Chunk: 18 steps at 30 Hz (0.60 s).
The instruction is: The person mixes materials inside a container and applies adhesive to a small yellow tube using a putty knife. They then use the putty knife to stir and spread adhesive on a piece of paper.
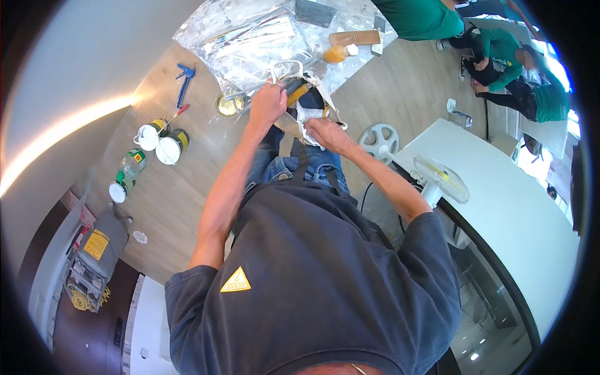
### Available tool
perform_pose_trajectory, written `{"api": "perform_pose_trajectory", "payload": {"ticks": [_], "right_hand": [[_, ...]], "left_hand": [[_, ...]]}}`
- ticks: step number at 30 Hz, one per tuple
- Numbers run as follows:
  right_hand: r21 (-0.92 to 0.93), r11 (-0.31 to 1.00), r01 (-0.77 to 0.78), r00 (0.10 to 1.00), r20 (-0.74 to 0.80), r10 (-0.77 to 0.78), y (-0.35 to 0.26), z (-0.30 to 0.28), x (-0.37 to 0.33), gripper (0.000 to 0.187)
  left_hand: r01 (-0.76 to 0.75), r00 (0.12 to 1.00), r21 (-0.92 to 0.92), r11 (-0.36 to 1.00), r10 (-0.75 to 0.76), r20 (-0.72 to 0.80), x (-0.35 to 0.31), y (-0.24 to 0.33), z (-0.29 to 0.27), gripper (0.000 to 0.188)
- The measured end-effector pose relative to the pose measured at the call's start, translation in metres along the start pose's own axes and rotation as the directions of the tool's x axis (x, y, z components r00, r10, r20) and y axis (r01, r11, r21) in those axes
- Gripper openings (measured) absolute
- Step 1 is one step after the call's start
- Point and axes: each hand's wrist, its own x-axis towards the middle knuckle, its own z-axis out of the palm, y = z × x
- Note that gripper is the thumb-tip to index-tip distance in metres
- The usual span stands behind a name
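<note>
A whitish cloth bag (pixel 320 115) stands in front of my knees, its mouth full of tools with dark and yellow handles (pixel 299 95). My left hand (pixel 269 103) is closed at the bag's left side, by a pale loop that looks like its handle (pixel 288 63). Whatever lies inside that fist is mostly hidden. With bent fingers my right hand (pixel 329 134) grips the near right edge of the bag. Just left of my left hand an open round tin (pixel 229 105) sits on the floor.
Plastic sheeting (pixel 250 47) ahead carries an orange-filled bottle (pixel 340 54) and a brown block (pixel 349 39). Left are a blue caulking gun (pixel 185 81), paint cans (pixel 169 150) and a plastic bottle (pixel 131 165). Right stand a fan (pixel 441 178) and white table (pixel 494 181). People in green (pixel 503 53) sit beyond.
</note>
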Motion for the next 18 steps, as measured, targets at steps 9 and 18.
{"api": "perform_pose_trajectory", "payload": {"ticks": [9,18], "right_hand": [[-0.332,0.928,-0.170,0.938,-0.344,0.048,0.044,0.021,0.080,0.032],[-0.463,0.876,-0.131,0.980,-0.195,0.044,0.081,0.025,0.092,0.026]], "left_hand": [[0.042,0.992,-0.019,0.999,-0.039,0.122,0.005,0.010,-0.009,0.024],[-0.015,0.998,0.012,1.000,0.015,0.053,0.003,0.010,-0.005,0.023]]}}
